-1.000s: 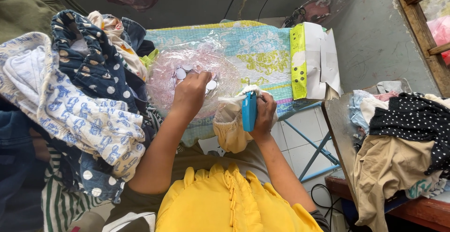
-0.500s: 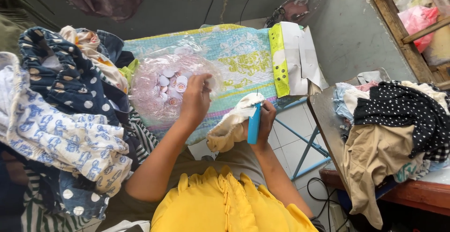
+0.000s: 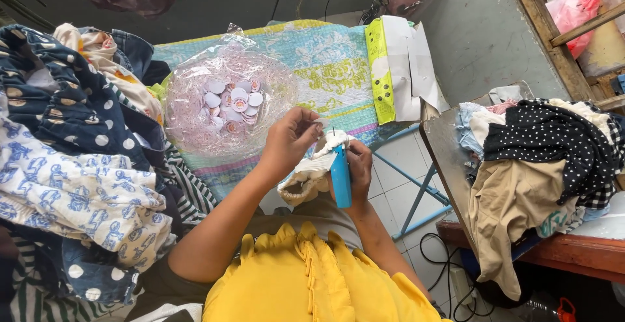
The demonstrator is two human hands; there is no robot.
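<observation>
Heaped clothes flank a quilt-covered tabletop (image 3: 338,68) bearing a clear plastic bag of round tags (image 3: 228,104). Just below its edge, the left hand (image 3: 290,141) pinches a small white tag (image 3: 320,123) between its fingers. The right hand (image 3: 358,172) has its fingers wrapped around a blue tagging tool (image 3: 340,177) against a cream garment (image 3: 306,182).

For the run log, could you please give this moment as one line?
left hand: pinching small tag at cream garment | right hand: holding blue tagging tool | bag of round tags: on ironing board
</observation>
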